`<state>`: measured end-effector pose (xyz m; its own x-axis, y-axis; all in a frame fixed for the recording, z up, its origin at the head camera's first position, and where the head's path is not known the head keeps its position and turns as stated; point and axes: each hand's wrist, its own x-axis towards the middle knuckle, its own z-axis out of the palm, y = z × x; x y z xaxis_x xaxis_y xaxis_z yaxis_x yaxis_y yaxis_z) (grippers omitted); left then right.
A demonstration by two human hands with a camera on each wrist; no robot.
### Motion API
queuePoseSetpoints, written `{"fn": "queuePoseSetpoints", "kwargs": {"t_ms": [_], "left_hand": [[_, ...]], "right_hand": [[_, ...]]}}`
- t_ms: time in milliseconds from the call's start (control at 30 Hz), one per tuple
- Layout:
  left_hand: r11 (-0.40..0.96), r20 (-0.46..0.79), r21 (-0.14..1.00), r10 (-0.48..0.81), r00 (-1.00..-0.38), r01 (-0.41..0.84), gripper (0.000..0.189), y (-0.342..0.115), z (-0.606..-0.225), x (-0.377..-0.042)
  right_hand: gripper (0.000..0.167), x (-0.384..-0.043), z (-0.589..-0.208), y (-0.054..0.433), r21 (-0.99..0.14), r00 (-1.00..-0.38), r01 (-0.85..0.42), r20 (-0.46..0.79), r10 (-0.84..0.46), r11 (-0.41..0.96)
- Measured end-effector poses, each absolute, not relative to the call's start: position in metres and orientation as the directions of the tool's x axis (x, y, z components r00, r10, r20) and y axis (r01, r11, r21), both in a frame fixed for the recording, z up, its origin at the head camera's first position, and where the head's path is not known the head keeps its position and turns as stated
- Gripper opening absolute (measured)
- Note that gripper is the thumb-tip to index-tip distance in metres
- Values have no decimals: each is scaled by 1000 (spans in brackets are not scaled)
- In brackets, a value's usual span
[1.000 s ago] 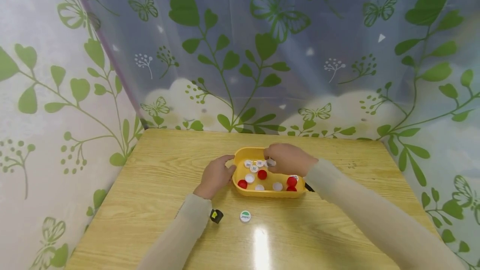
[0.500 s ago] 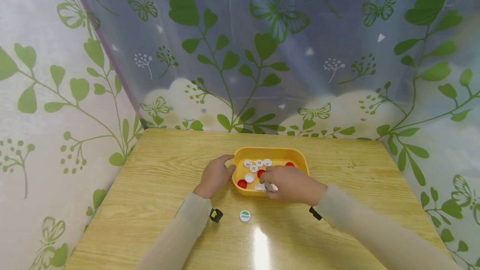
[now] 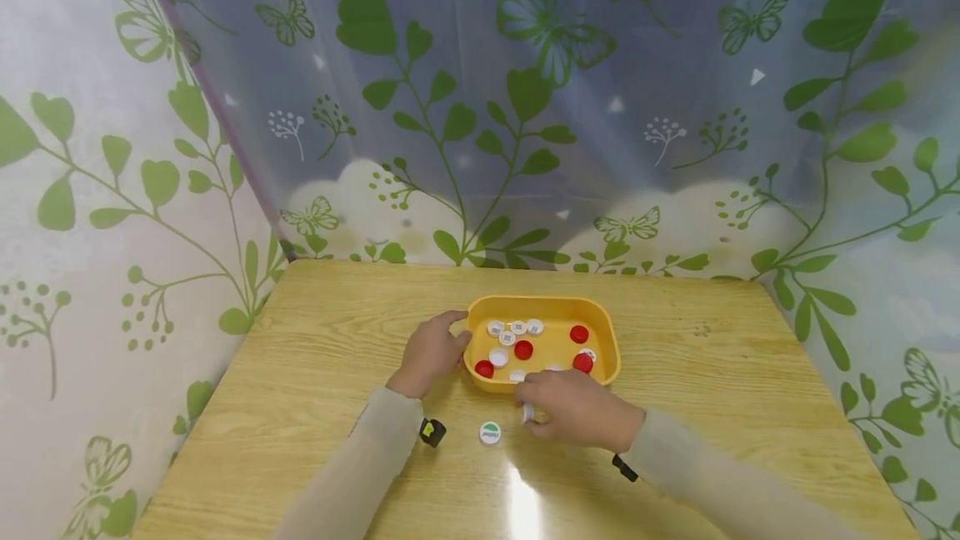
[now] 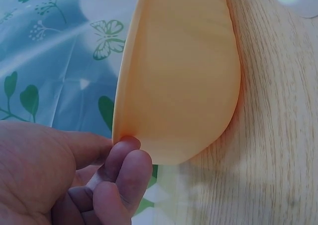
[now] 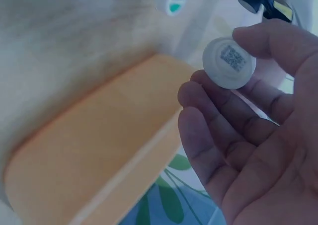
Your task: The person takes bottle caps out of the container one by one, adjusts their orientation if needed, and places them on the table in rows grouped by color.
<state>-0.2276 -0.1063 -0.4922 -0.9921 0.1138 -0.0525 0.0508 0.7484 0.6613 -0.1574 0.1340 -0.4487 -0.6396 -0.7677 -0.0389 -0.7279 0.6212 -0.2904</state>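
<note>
A yellow plastic tub (image 3: 555, 342) stands on the table with several white and red bottle caps inside. My left hand (image 3: 429, 354) is at the tub's left end; in the left wrist view its thumb and finger pinch the rim (image 4: 119, 103). In front of the tub, my right hand (image 3: 573, 408) holds a white bottle cap (image 5: 229, 62) by its edge between thumb and fingers. The right wrist view shows a small printed square code inside that cap. On the table between the hands lies another white cap (image 3: 490, 433) with a green mark on top.
The wooden table (image 3: 360, 298) ends at a patterned curtain (image 3: 465, 190) behind the tub. More curtain hangs along both sides. A black wrist device (image 3: 432, 431) sits on the left sleeve, and a bright reflection shines on the tabletop.
My right hand has moved from inside the tub over its near rim, bringing a white bottle cap out above the table. The left hand stays at the tub's left end.
</note>
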Motion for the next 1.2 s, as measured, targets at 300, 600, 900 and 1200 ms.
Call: {"fn": "queuePoseSetpoints", "kwargs": {"t_ms": [300, 600, 900, 1200], "left_hand": [[738, -66, 673, 110, -992, 37, 43, -106, -492, -226], [748, -68, 663, 105, -992, 34, 43, -106, -492, -226], [746, -65, 665, 103, -993, 34, 43, -106, -492, -227], [749, -70, 662, 98, -993, 27, 43, -104, -491, -227]], "right_hand": [[8, -152, -472, 127, -341, -648, -690, -100, -755, 638], [13, -150, -492, 122, -288, -661, -707, -55, -748, 646], [11, -154, -511, 124, -239, -637, -749, 1, -771, 618], [8, -151, -507, 123, -193, -659, -738, -4, -753, 647]]}}
